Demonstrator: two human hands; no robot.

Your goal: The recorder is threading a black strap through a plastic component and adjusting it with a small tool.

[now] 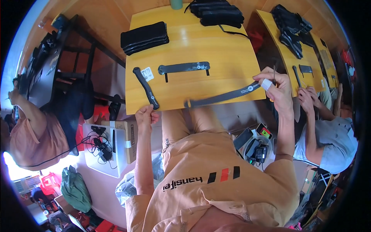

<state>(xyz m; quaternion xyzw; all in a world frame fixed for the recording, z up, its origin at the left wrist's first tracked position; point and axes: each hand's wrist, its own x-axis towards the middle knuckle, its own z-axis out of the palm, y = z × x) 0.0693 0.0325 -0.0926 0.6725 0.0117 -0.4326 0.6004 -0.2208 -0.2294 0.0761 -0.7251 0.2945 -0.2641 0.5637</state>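
Your right hand (pixel 279 91) pinches a black strap (pixel 228 94) over the table (pixel 228 50) near its front edge, far end blurred, a slim tool (pixel 274 72) mostly hidden. Whether your left hand (pixel 146 115) grips the shorter strap (pixel 145 88), I can't tell.

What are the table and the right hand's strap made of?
Table: probably wood or wood-look laminate, slightly glossy; it's yellow, faintly grained, with a bright reflection. Strap: perhaps fabric or rubber, dark and matt; it curves gently, texture unclear.
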